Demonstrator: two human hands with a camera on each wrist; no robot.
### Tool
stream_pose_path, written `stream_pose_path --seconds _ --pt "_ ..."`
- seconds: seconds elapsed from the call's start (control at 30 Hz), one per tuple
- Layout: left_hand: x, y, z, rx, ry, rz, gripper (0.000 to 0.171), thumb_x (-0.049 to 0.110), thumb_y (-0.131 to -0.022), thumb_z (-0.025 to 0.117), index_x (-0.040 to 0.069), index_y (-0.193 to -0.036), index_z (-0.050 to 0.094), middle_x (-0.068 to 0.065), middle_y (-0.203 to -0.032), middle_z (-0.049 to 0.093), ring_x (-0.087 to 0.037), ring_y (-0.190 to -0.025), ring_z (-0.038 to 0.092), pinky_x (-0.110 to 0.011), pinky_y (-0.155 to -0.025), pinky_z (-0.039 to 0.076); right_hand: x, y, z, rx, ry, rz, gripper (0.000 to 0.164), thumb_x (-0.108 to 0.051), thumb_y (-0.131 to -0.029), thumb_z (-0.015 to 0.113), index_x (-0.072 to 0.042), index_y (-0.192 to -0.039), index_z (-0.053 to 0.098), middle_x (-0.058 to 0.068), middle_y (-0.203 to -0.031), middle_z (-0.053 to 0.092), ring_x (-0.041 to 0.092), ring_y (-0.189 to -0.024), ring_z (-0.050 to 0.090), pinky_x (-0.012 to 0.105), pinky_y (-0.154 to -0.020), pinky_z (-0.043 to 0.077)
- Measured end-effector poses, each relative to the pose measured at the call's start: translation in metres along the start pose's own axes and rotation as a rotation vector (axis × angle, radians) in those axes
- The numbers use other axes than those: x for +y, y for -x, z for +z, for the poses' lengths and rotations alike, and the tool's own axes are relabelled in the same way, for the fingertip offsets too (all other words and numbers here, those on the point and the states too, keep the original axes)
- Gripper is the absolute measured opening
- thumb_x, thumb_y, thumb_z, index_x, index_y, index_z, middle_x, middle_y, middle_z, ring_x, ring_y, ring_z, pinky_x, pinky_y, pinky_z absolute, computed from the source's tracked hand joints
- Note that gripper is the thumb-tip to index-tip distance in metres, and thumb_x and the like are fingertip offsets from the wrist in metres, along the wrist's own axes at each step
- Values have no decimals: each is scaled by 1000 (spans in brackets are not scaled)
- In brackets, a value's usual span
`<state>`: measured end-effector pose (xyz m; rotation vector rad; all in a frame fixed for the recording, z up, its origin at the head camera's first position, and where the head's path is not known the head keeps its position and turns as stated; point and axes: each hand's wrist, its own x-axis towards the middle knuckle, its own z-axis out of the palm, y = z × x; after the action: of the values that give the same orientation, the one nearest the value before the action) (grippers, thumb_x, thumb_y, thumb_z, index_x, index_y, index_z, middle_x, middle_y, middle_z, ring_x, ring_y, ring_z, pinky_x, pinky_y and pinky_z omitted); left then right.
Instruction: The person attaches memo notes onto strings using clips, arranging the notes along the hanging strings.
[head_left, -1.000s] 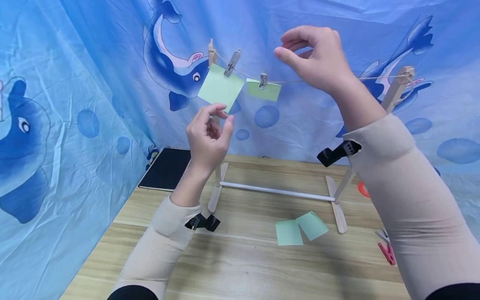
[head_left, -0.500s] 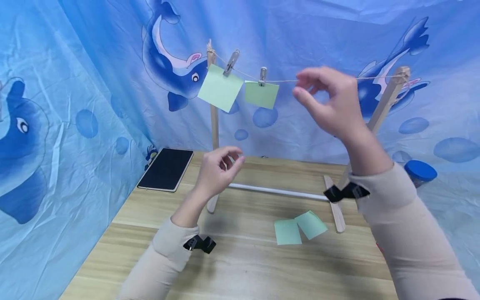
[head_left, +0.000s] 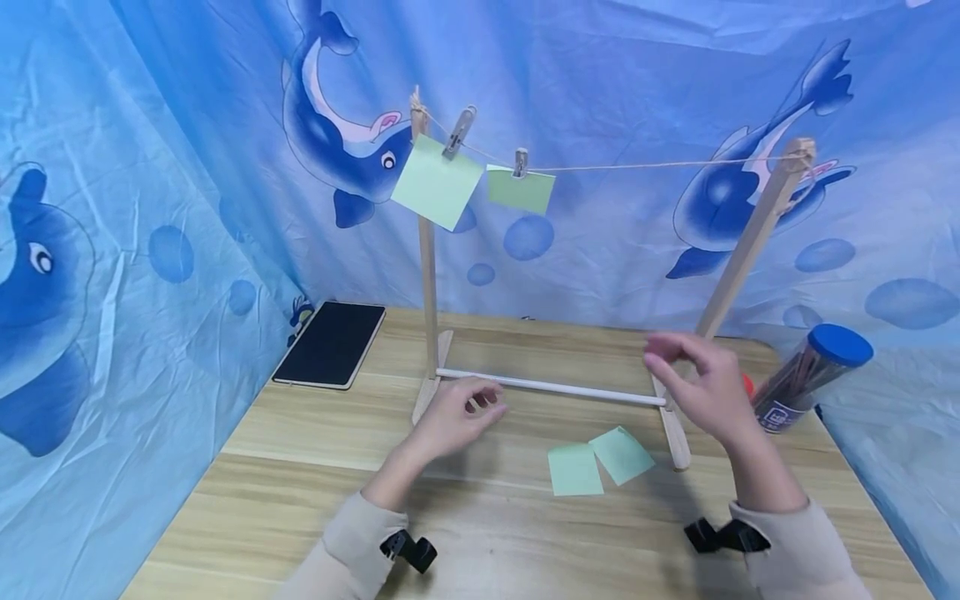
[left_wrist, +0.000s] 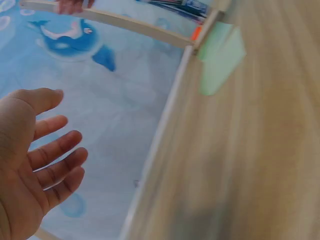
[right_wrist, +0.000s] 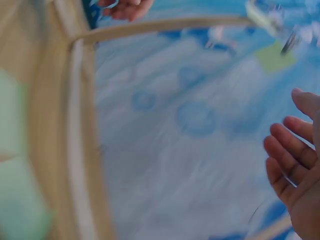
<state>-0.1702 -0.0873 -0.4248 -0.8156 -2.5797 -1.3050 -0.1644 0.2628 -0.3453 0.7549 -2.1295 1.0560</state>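
Two green paper notes hang by clips from a string (head_left: 622, 167). The left note (head_left: 437, 183) is held by a silver clip (head_left: 460, 132), tilted; the smaller-looking right note (head_left: 519, 193) hangs from another clip (head_left: 521, 162). My left hand (head_left: 459, 414) is above the table near the rack's white crossbar (head_left: 551, 386), fingers relaxed and holding nothing. By the right post (head_left: 753, 237), my right hand (head_left: 697, 385) is loosely curved, also with nothing in it. Both wrist views show the left hand (left_wrist: 42, 160) and right hand (right_wrist: 295, 155) with spread fingers. Two more notes (head_left: 575, 470) lie on the table.
The wooden rack's left post (head_left: 427, 283) stands behind my left hand. A black tablet-like slab (head_left: 330, 345) lies at the back left. To the right leans a clear jar with a blue lid (head_left: 840, 345), beside a partly hidden red object (head_left: 747, 384). A dolphin-print curtain encloses the table.
Both hands have come down from the string and hanging notes toward the table. The right note has swung slightly on its clip. The jar at the right has come into full view.
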Motion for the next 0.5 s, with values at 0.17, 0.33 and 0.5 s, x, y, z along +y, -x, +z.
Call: stream_pose_path --seconds 0.17,0.33,0.5 --pt "-12 7 23 -111 -36 -51 30 29 -96 71 9 -119 70 -6 -113 69 -18 -103 63 -34 -90 55 30 59 -9 -56 73 235 23 6 -84 77 1 -107 74 3 -87 73 -5 -79 62 7 -73 48" --pt "-19 10 44 -147 -19 -51 34 29 -96 71 6 -121 69 -2 -119 66 -22 -108 63 -37 -94 55 55 105 -22 -40 98 407 21 0 -90 74 5 -110 72 -14 -95 70 -11 -86 60 5 -77 47" --pt "-22 13 64 -168 -5 -59 35 29 -96 71 5 -121 69 -6 -119 67 -23 -107 62 -36 -95 53 73 138 -37 -44 127 523 25 -6 -94 72 6 -115 69 -5 -100 72 -15 -91 56 4 -78 46"
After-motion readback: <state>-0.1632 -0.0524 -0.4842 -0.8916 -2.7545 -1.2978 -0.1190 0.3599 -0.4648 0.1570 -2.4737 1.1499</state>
